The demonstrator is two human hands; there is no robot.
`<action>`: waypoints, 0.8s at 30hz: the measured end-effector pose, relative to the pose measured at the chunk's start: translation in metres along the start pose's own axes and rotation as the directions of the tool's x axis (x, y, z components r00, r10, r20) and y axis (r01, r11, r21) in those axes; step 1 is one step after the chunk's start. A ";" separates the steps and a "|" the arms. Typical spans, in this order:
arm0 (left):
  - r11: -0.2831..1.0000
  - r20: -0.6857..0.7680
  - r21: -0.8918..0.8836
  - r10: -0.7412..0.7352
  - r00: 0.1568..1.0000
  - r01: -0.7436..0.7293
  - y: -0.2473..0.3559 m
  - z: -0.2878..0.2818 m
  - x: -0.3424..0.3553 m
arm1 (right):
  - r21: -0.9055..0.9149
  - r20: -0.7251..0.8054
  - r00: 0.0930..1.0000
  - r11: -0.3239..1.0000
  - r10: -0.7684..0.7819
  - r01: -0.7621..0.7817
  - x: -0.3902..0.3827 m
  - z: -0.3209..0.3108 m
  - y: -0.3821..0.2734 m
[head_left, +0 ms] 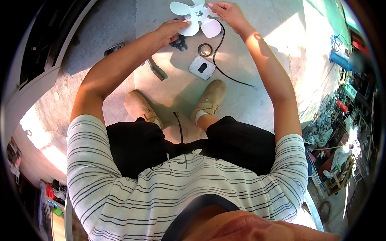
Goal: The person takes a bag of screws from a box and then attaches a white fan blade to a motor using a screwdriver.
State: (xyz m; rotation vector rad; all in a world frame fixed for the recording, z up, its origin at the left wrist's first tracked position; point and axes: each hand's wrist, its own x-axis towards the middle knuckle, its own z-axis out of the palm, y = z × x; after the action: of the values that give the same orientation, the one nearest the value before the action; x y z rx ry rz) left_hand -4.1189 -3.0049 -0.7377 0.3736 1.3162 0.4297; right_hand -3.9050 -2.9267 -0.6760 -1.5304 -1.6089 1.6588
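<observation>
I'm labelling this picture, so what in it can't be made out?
All in the head view:
White fan blade: top cut off by the picture's edge.
Black cable: upper end hidden behind the blade.
Brown-handled tool: far end hidden by the left forearm.
Dark bundle: partly behind the left hand.
Right-side clutter: too small to tell apart.

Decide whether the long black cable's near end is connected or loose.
Loose: the long black cable ends on the floor, plugged into nothing. Other end: cannot tell, hidden near the white fan.

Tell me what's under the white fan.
A black cable emerges from beneath the white fan, near the right hand. Whatever sits behind the fan's middle is covered.
</observation>
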 end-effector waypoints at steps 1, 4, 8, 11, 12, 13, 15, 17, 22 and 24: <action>1.000 -0.019 -0.006 0.006 1.000 -0.006 0.000 0.001 -0.002 | -0.037 0.004 1.000 0.999 0.005 -0.005 0.002 0.001 0.001; 1.000 -0.013 -0.004 -0.014 1.000 0.014 0.002 0.003 -0.005 | -0.155 -0.003 1.000 0.988 -0.024 0.024 0.005 0.002 0.002; 1.000 -0.002 -0.018 -0.014 1.000 0.014 -0.001 0.000 -0.005 | -0.489 -0.014 0.959 0.838 -0.284 0.241 0.001 0.012 -0.005; 1.000 0.003 -0.006 -0.030 1.000 0.030 0.000 0.000 -0.005 | -0.617 -0.026 0.962 0.762 -0.272 0.199 -0.005 0.018 -0.014; 0.999 0.005 -0.001 -0.038 0.999 0.038 -0.001 0.000 -0.005 | -0.623 -0.039 0.974 0.768 -0.222 0.150 -0.006 0.020 -0.017; 0.999 0.007 0.004 -0.046 0.999 0.046 -0.001 -0.001 -0.004 | -0.619 -0.033 0.980 0.773 -0.198 0.136 -0.006 0.020 -0.014; 0.999 -0.005 -0.009 -0.048 0.999 0.048 -0.004 -0.001 0.002 | -0.615 -0.022 0.988 0.782 -0.151 0.106 -0.006 0.020 -0.010; 0.998 -0.012 -0.022 -0.057 0.998 0.057 -0.006 -0.002 0.006 | -0.625 -0.003 0.988 0.771 -0.154 0.119 -0.006 0.021 -0.009; 0.995 0.015 -0.054 -0.088 0.996 0.089 -0.008 -0.005 0.009 | -0.688 0.021 0.953 0.687 -0.303 0.234 -0.007 0.021 -0.014; 0.994 0.020 -0.062 -0.091 0.996 0.092 -0.007 -0.005 0.006 | -0.694 0.005 0.954 0.686 -0.299 0.218 -0.004 0.022 -0.012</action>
State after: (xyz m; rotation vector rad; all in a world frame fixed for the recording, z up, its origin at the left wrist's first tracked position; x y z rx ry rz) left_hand -4.1224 -3.0076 -0.7474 0.2624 1.2943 0.3893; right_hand -3.9271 -2.9369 -0.6690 -1.5452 -2.4122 0.8149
